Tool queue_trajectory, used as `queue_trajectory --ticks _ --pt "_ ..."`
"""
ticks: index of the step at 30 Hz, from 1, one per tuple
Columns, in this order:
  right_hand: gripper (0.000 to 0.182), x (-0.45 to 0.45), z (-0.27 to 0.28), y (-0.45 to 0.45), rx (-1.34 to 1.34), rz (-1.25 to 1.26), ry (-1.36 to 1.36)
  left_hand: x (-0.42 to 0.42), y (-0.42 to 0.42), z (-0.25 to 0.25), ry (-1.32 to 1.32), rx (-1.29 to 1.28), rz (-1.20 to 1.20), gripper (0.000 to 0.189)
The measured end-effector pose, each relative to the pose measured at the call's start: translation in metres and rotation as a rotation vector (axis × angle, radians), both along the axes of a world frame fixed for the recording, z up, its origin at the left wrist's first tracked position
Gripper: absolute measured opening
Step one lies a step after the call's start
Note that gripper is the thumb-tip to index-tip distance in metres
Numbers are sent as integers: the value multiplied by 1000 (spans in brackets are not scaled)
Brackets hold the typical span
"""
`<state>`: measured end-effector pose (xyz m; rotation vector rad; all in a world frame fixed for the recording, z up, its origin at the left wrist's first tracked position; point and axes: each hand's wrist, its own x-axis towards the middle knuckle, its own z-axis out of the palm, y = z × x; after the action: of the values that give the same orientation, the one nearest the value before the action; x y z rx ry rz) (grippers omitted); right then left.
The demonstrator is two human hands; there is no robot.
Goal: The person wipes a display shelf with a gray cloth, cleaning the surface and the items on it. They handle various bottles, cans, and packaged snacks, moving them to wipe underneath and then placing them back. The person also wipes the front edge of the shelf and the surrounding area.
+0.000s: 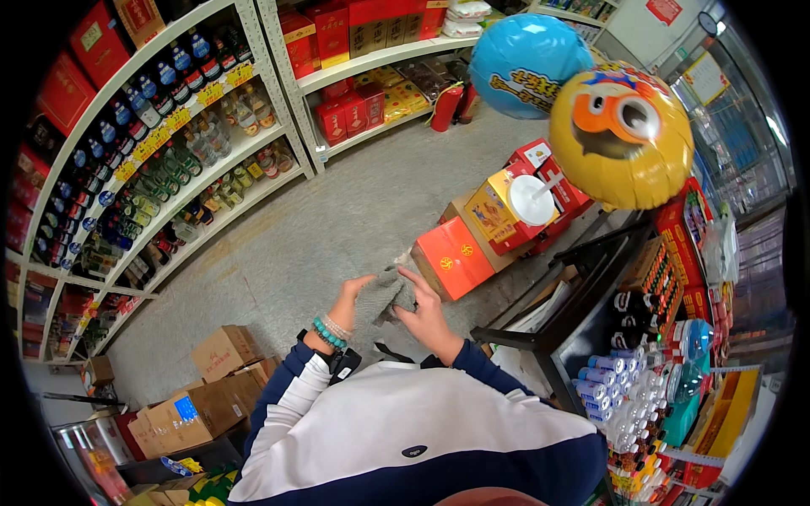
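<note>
A grey ribbed cloth (383, 296) is bunched between my two hands, held up in front of my chest above the floor. My left hand (347, 303) grips its left side, its fingers partly hidden behind the fabric. On that wrist are turquoise and pale bead bracelets (330, 332) and a black strap. My right hand (429, 315) pinches the cloth's right side, with thumb and forefinger showing on top. Just beyond my right hand stands a red gift box (453, 258) on the floor.
Shelves of bottles (183, 152) curve along the left. A red fire extinguisher (447, 107) stands by the far shelf. Foil balloons (623, 136) float at upper right over stacked boxes (490, 212). A dark counter (569, 335) with drinks flanks my right; cardboard boxes (202, 411) sit at lower left.
</note>
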<state>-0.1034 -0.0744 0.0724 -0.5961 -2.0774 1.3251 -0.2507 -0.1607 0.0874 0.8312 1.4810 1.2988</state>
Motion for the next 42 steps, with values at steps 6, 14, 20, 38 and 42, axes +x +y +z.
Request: queue_trajectory --ticks 6,14,20,38,42 --pt "44 -74 -29 92 -56 235 -90 -85 66 -28 339 167 24 21" --pt "51 -143 -14 269 21 -44 -261 -195 260 -25 164 191 -48 27" --pt "49 -174 -11 365 -94 -483 -187 -293 360 -13 552 162 -52 27" --pt "61 -269 -14 475 -156 -1242 -375 -389 731 -56 292 272 -643 22" --pt "58 -259 -22 481 -287 -1296 -446 -310 815 -36 87 303 -931 22"
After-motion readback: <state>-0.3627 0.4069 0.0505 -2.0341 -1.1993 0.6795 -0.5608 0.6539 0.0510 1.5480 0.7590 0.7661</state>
